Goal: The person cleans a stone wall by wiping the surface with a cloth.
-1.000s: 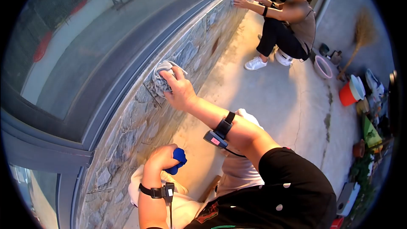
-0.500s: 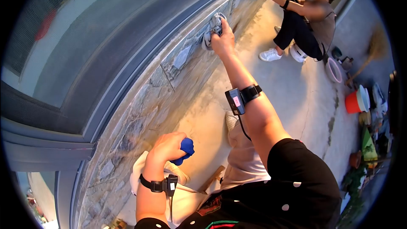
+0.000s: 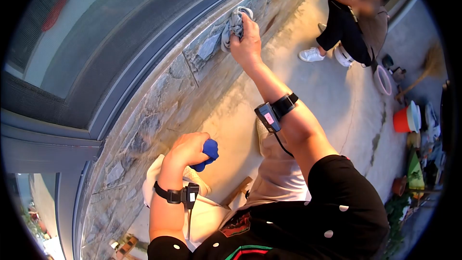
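Note:
A crumpled grey-blue cloth (image 3: 234, 25) is pressed against the upper part of the stone-clad wall (image 3: 175, 84) by my right hand (image 3: 247, 48), fingers closed on it. My left hand (image 3: 188, 148) is bent over above my lap, low and near the wall, and grips a bunched blue cloth (image 3: 207, 155). Most of its fingers are hidden behind the hand and the cloth. Each forearm wears a black strap with a small box, one on the right (image 3: 268, 116) and one on the left (image 3: 189, 195).
A grey window frame (image 3: 103, 130) runs above the wall. Further along it sits another person (image 3: 353, 29), arms stretched to the wall. On the concrete floor to the right are a pink-rimmed basin (image 3: 382, 80), an orange bucket (image 3: 400, 119), a broom (image 3: 428, 65) and potted plants.
My right hand has slid the grey-blue cloth slightly left along the wall. My left hand has risen a little with the blue cloth. The view has shifted slightly.

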The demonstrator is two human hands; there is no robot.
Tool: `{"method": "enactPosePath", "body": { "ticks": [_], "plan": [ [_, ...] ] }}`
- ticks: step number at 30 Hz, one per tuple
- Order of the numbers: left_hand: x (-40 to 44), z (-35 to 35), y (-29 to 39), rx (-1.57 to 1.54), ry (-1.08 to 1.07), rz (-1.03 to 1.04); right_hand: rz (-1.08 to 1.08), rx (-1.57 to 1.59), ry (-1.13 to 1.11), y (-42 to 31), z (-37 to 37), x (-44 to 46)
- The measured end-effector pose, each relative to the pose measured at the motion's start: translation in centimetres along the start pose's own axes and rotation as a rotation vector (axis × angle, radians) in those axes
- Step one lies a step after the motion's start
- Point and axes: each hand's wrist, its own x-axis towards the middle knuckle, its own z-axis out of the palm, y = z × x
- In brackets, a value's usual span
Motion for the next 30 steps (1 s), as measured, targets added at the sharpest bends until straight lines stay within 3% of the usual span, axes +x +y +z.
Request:
{"method": "enactPosePath", "body": {
  "ticks": [7,12,17,21,30],
  "plan": [
    [-0.6,1.4,-0.7,-0.069,0.007,-0.04,-0.273,0.158,-0.157,-6.5,-0.9,-7.1],
    [-1.6,1.8,-0.8,-0.09,0.045,-0.048,-0.326,0.084,-0.203,-6.8,-1.6,-6.2],
    [-2.5,0.3,0.0,-0.065,-0.03,-0.152,-0.122,0.035,-0.007,-3.5,-0.2,-1.8],
    [-2.6,1.0,-1.9,-0.011,0.046,-0.084,-0.058,-0.021,0.059,-0.9,0.1,0.9],
    [-3.5,0.4,-2.2,0.03,0.052,-0.109,0.09,-0.008,0.005,0.2,0.2,2.1]
  ]
}}
